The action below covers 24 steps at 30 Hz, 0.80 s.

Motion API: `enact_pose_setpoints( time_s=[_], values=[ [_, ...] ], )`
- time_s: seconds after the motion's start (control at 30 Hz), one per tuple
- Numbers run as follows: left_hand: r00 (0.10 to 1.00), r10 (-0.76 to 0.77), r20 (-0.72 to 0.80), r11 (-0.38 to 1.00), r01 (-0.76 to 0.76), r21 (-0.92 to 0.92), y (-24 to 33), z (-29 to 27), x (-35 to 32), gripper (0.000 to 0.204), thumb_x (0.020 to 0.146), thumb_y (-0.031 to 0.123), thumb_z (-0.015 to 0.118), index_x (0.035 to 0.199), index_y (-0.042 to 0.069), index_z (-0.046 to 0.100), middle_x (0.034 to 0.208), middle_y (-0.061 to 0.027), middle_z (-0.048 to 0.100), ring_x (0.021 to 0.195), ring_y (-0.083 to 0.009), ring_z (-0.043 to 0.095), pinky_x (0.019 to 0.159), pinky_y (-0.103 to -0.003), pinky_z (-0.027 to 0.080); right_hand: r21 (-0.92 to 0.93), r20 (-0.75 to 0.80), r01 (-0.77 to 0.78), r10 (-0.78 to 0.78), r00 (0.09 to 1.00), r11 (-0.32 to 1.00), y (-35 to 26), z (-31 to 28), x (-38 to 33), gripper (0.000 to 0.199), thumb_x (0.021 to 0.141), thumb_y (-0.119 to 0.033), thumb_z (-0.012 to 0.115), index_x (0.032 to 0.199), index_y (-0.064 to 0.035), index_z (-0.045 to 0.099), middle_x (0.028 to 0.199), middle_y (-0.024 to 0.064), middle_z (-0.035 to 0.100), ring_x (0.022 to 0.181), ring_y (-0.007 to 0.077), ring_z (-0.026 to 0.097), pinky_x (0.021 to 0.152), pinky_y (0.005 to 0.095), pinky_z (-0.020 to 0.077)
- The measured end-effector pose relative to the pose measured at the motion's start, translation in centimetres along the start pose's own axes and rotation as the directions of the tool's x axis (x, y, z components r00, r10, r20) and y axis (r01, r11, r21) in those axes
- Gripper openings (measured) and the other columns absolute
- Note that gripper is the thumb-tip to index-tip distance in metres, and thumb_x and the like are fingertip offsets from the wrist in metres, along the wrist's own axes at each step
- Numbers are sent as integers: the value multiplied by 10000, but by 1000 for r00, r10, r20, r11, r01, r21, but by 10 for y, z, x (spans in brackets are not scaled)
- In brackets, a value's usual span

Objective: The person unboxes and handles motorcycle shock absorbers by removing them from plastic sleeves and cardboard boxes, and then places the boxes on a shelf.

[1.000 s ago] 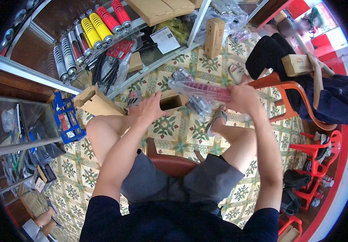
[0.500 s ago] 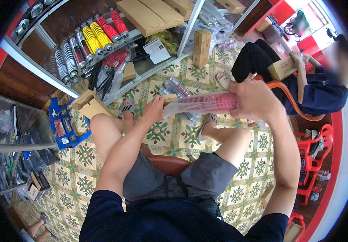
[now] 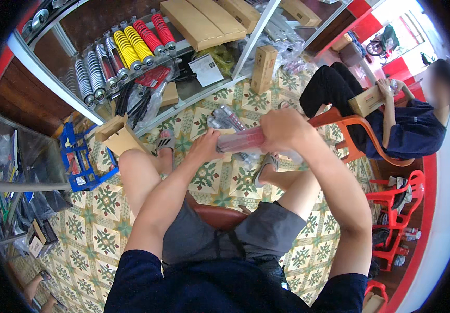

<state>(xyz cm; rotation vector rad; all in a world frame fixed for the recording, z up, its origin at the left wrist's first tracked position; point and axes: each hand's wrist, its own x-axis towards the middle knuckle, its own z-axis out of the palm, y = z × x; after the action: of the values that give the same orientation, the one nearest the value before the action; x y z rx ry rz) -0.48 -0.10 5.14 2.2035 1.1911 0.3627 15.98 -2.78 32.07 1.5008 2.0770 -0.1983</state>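
Head view: left hand [image 3: 204, 146] pinches and right hand [image 3: 286, 130] grips a plastic-wrapped red part [image 3: 243, 140] (two-handed handling, it seems); moving it likely calls for steady support.

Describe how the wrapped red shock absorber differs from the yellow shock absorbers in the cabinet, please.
The wrapped red shock absorber is covered with clear plastic; the yellow shock absorbers show bare coils. The wrapped red shock absorber is held between the left hand and right hand, whereas the yellow shock absorbers lie side by side, untouched. Both kinds are long and roughly cylindrical.
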Motion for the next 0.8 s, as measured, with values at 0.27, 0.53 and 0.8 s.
enact_pose_setpoints(
  time_s=[0.27, 0.53, 0.8],
  values=[
    [999, -35, 23, 998, 36, -50, -8, -3, 2, 692, 589, 325, 848, 1177, 113, 551, 1180, -90, 528, 1046, -338, 599, 865, -452, 512, 26, 126, 53, -56, 990, 998, -25, 30, 72, 391, 740, -364, 653, 958, -49, 726, 967, 158, 710, 922, 296, 693, 784, 401, 555],
    [998, 68, -6, 950, -67, -306, -34, 16, 11, 742, 554, 346, 847, 1175, 81, 538, 1110, -104, 568, 1038, -330, 601, 875, -423, 497, 225, 230, 226, -277, 933, 948, -44, 103, 153, 374, 792, -330, 615, 1008, -40, 717, 1000, 173, 703, 919, 325, 673, 796, 420, 526],
    [994, 106, -5, 965, -104, -240, -46, 22, 17, 731, 518, 315, 838, 1148, 76, 555, 1030, -109, 590, 968, -309, 609, 871, -383, 498, 288, -56, 255, -250, 967, 923, -59, 158, 173, 305, 716, -272, 700, 957, -90, 747, 1012, 143, 711, 939, 290, 686, 778, 413, 546]
  ],
)
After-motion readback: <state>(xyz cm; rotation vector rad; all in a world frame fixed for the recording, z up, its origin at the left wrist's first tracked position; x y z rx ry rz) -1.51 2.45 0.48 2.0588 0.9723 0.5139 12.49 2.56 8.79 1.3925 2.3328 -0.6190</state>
